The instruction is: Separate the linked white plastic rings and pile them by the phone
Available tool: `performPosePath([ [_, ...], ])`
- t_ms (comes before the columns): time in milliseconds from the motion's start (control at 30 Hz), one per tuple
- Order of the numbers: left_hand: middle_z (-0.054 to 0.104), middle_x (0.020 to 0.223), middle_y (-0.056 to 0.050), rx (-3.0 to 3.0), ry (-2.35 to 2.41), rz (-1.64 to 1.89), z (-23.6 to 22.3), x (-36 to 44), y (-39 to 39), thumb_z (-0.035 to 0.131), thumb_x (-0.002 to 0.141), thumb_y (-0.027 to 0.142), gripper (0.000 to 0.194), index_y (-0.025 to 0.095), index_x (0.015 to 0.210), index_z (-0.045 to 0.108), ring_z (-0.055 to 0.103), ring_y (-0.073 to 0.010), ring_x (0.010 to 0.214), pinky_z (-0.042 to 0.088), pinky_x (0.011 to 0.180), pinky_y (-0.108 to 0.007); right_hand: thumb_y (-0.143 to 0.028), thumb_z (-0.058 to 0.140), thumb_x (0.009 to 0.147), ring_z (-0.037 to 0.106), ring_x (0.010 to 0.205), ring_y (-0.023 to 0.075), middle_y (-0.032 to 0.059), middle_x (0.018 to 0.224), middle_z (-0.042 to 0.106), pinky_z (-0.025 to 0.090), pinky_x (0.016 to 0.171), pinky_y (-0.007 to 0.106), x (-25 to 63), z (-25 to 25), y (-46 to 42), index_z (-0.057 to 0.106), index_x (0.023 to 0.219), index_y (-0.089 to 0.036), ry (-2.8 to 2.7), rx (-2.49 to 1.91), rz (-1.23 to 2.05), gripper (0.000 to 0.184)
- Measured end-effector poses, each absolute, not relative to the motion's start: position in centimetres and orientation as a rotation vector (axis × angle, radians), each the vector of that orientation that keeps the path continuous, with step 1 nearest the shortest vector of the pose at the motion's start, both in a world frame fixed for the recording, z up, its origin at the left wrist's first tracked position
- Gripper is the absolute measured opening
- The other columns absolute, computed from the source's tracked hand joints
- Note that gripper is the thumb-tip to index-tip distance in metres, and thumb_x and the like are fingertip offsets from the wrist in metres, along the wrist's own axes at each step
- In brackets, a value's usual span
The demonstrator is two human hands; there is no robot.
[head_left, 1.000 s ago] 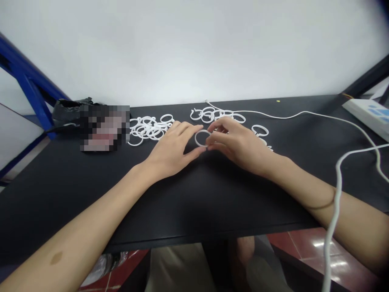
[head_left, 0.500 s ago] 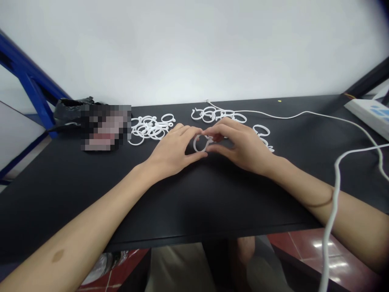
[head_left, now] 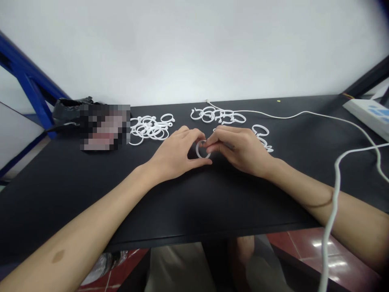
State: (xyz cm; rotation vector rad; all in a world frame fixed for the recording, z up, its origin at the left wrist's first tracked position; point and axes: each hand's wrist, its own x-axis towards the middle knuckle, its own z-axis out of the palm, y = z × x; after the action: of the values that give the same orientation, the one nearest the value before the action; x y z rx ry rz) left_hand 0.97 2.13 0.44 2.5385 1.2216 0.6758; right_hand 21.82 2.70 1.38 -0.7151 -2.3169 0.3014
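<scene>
Between my two hands, above the black table, is a white plastic curtain ring. My left hand curves around its left side, thumb below and fingers above. My right hand pinches the ring's right side, its fingertips covering that part. Left of my hands lies a tangled pile of white rings with small eyelets. Another cluster of rings lies behind my hands, and a few rings lie beyond my right wrist, partly hidden by it.
The black table meets a white wall. At the left are a black plastic bag and a blurred-out item. A white cable crosses the back; another hangs over my right forearm. A white box stands at the right.
My right hand's fingers have closed together on the ring's right side, where thumb and fingers were spread before. The ring has shifted slightly right and toward me.
</scene>
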Motion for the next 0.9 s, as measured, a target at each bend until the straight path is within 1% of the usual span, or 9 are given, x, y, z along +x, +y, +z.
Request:
performPosePath([
  [133,0.059,0.093,-0.001,2.524,1.202,0.655,0.5,1.1,2.0,0.071,0.081,0.048,0.037,0.020,0.100,0.056,0.055,-0.0204,0.091,0.045,0.076,-0.030,-0.011,0.056,0.092,0.063,0.073,0.0085,-0.0006,0.087,0.070,0.044,0.065,0.019,21.9,1.4,2.5,0.066,0.087,-0.018,-2.347,-0.718,0.299,0.013],
  [300,0.061,0.094,-0.001,2.565,1.200,0.665,0.4,1.0,2.1,0.070,0.083,0.045,0.035,0.020,0.104,0.057,0.055,-0.0202,0.091,0.045,0.077,-0.030,-0.020,0.061,0.092,0.060,0.070,0.0097,-0.0005,0.085,0.070,0.043,0.064,0.021,21.8,1.3,2.7,0.067,0.088,-0.020,-2.328,-0.781,0.289,0.008],
  [400,0.062,0.094,-0.001,2.616,1.180,0.700,0.3,0.9,2.2,0.068,0.085,0.044,0.032,0.020,0.105,0.058,0.055,-0.0196,0.089,0.044,0.077,-0.030,-0.026,0.064,0.091,0.060,0.069,0.0108,-0.0004,0.085,0.070,0.044,0.066,0.023,21.9,1.4,2.8,0.067,0.095,-0.021,-2.316,-0.854,0.354,0.007],
  [533,0.065,0.097,-0.003,2.621,1.228,0.742,0.3,1.0,2.1,0.066,0.087,0.045,0.036,0.019,0.110,0.059,0.056,-0.0208,0.091,0.045,0.078,-0.031,-0.040,0.073,0.082,0.061,0.069,0.0143,0.0016,0.089,0.069,0.045,0.065,0.027,22.4,1.7,3.0,0.057,0.113,-0.021,-2.340,-1.014,0.398,0.040],
  [600,0.067,0.099,-0.004,2.612,1.312,0.754,0.3,1.0,2.1,0.064,0.088,0.046,0.037,0.019,0.111,0.059,0.056,-0.0221,0.093,0.045,0.082,-0.034,-0.046,0.074,0.079,0.062,0.076,0.0175,0.0040,0.094,0.068,0.046,0.067,0.030,22.8,1.7,3.4,0.054,0.118,-0.019,-2.373,-1.076,0.318,0.051],
  [633,0.067,0.099,-0.004,2.609,1.365,0.762,0.3,1.0,2.2,0.064,0.088,0.046,0.036,0.019,0.111,0.060,0.056,-0.0228,0.095,0.045,0.085,-0.035,-0.047,0.074,0.079,0.062,0.080,0.0194,0.0051,0.095,0.067,0.046,0.068,0.031,23.1,1.6,3.6,0.054,0.117,-0.019,-2.392,-1.105,0.246,0.051],
  [700,0.068,0.100,-0.004,2.614,1.468,0.783,0.1,0.9,2.4,0.065,0.088,0.043,0.036,0.019,0.114,0.060,0.056,-0.0242,0.098,0.044,0.091,-0.039,-0.047,0.072,0.081,0.060,0.088,0.0233,0.0073,0.097,0.066,0.046,0.073,0.034,23.4,1.5,4.0,0.057,0.112,-0.018,-2.437,-1.163,0.054,0.046],
  [800,0.069,0.102,-0.006,2.641,1.611,0.801,0.0,0.4,3.0,0.063,0.089,0.042,0.040,0.017,0.120,0.060,0.055,-0.0266,0.101,0.044,0.093,-0.041,-0.043,0.070,0.083,0.055,0.097,0.0277,0.0111,0.101,0.065,0.045,0.083,0.039,23.9,1.2,4.5,0.062,0.104,-0.016,-2.493,-1.217,-0.227,0.036],
  [900,0.068,0.108,-0.010,2.654,1.788,0.775,0.1,-0.4,3.7,0.058,0.092,0.044,0.045,0.015,0.126,0.060,0.053,-0.0301,0.104,0.045,0.093,-0.044,-0.043,0.068,0.084,0.052,0.099,0.0296,0.0135,0.104,0.062,0.043,0.089,0.043,24.1,1.0,4.6,0.065,0.104,-0.014,-2.476,-1.285,-0.390,0.035],
])
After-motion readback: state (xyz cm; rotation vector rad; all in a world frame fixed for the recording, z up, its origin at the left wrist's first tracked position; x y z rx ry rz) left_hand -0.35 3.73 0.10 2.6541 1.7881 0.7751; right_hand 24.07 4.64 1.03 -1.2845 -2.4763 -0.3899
